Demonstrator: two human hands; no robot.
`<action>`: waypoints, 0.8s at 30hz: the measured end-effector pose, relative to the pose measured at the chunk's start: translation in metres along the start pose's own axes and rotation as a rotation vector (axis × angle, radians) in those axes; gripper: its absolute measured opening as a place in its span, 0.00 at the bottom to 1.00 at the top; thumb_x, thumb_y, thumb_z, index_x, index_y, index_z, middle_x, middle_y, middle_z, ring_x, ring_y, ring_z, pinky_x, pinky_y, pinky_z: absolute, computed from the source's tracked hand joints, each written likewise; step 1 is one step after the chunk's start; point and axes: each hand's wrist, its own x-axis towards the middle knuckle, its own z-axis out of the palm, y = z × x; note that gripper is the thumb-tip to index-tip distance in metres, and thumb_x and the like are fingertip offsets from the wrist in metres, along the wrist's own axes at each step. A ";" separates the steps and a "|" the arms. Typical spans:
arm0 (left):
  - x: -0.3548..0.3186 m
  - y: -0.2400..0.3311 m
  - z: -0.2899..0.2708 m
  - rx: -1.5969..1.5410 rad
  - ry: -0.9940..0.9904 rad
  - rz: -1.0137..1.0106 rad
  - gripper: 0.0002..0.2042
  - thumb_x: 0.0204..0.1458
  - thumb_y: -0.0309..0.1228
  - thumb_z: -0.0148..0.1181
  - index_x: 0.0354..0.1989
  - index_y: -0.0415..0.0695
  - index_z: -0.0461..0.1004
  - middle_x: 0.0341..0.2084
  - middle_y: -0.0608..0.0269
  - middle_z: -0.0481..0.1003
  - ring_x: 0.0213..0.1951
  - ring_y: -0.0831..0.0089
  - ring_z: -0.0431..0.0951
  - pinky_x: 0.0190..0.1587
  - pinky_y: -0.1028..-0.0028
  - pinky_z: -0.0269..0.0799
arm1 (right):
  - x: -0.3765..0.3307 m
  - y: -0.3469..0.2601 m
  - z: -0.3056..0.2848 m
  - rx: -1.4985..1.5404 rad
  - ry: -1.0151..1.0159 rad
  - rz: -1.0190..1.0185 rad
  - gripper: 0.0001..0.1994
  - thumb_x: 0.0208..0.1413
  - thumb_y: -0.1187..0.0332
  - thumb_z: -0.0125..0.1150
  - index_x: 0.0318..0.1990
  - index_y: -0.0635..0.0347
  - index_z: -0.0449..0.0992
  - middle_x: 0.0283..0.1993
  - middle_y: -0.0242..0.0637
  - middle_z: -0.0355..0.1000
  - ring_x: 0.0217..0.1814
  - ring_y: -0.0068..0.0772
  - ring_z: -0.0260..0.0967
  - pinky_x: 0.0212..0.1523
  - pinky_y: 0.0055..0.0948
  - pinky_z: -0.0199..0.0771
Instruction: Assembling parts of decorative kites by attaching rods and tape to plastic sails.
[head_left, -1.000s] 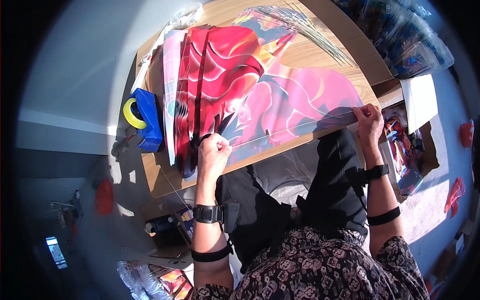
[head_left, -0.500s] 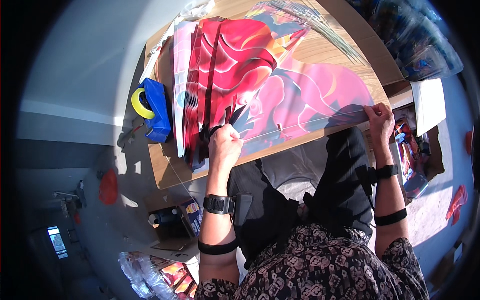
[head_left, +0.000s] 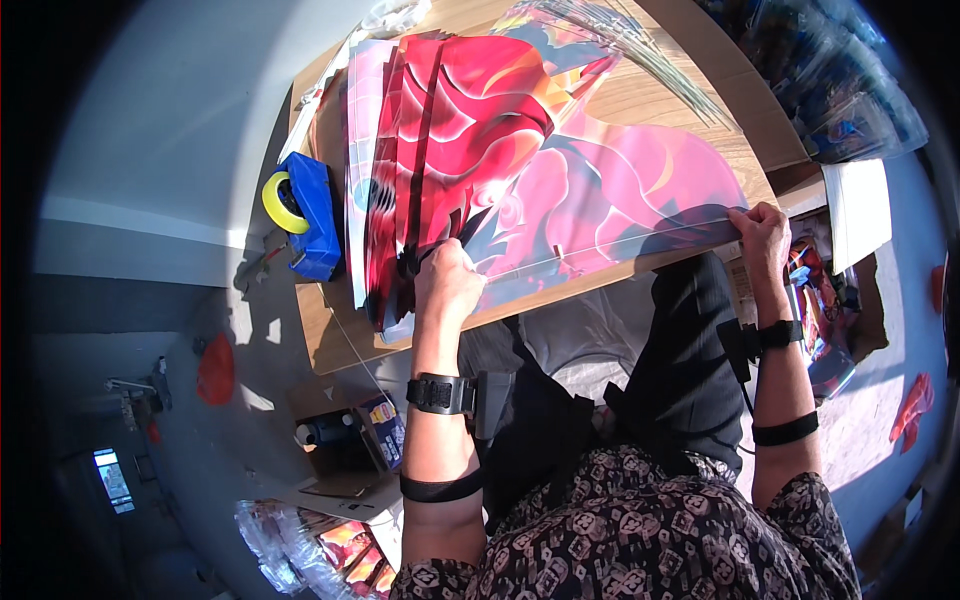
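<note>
1. Left grip (head_left: 450, 285): fingers drawn together in a pinch at the left end of a thin pale strip (head_left: 610, 247); the fingertips are partly hidden by the back of the hand.
2. Right grip (head_left: 764, 238): thumb and fingers pinched closed on the strip's other end, at the right corner of the pink printed sheet (head_left: 640, 190).
3. Strip runs nearly straight between both grips, along the near edge of the sheet. Rod or folded edge: cannot tell. A small red tab (head_left: 558, 251) sits across it.
4. Pink printed sheet lies flat on the wooden surface (head_left: 650, 105), its near side close to the surface's edge; shadow falls over its right corner.
5. Red printed sheets (head_left: 480, 115) lie layered to the left of the pink one, partly overlapping it, with a dark band (head_left: 425, 140) running lengthwise. Paler layers show at their left side.
6. Blue tape dispenser (head_left: 318, 235) with a yellow tape roll (head_left: 284, 205): at the surface's left edge, beside the layers.
7. Bundle of thin rods (head_left: 665, 70): far side of the surface, lying diagonally.
8. Beyond, to the right: open carton (head_left: 872, 305) with colourful contents; clear plastic packs (head_left: 840, 95) above it.
9. Floor: crumpled red bag (head_left: 911, 408) at far right.
</note>
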 end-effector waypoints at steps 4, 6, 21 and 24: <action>-0.002 -0.002 0.005 -0.012 0.049 0.008 0.13 0.34 0.26 0.72 0.25 0.38 0.72 0.28 0.50 0.76 0.34 0.59 0.78 0.38 0.65 0.71 | 0.001 0.001 0.000 0.007 -0.009 0.016 0.15 0.37 0.60 0.69 0.21 0.63 0.75 0.25 0.42 0.73 0.30 0.40 0.72 0.33 0.36 0.69; -0.004 0.000 0.002 -0.004 0.013 -0.052 0.14 0.38 0.27 0.69 0.29 0.39 0.69 0.31 0.51 0.77 0.39 0.53 0.78 0.42 0.61 0.73 | 0.001 -0.001 -0.001 0.015 -0.024 0.031 0.15 0.37 0.60 0.70 0.21 0.63 0.75 0.25 0.42 0.73 0.29 0.40 0.72 0.33 0.36 0.69; -0.026 -0.025 0.033 -0.195 0.323 0.124 0.14 0.40 0.20 0.62 0.35 0.39 0.65 0.27 0.49 0.73 0.36 0.49 0.76 0.39 0.56 0.70 | 0.002 0.022 0.001 0.189 0.053 -0.081 0.09 0.45 0.67 0.65 0.32 0.61 0.75 0.34 0.39 0.75 0.36 0.38 0.73 0.40 0.34 0.71; -0.060 0.000 0.047 0.014 0.493 0.458 0.18 0.47 0.24 0.60 0.47 0.38 0.65 0.48 0.46 0.67 0.53 0.50 0.67 0.55 0.57 0.61 | -0.033 0.002 -0.004 -0.110 0.223 -0.586 0.17 0.54 0.63 0.57 0.50 0.59 0.70 0.55 0.41 0.67 0.56 0.45 0.63 0.54 0.40 0.64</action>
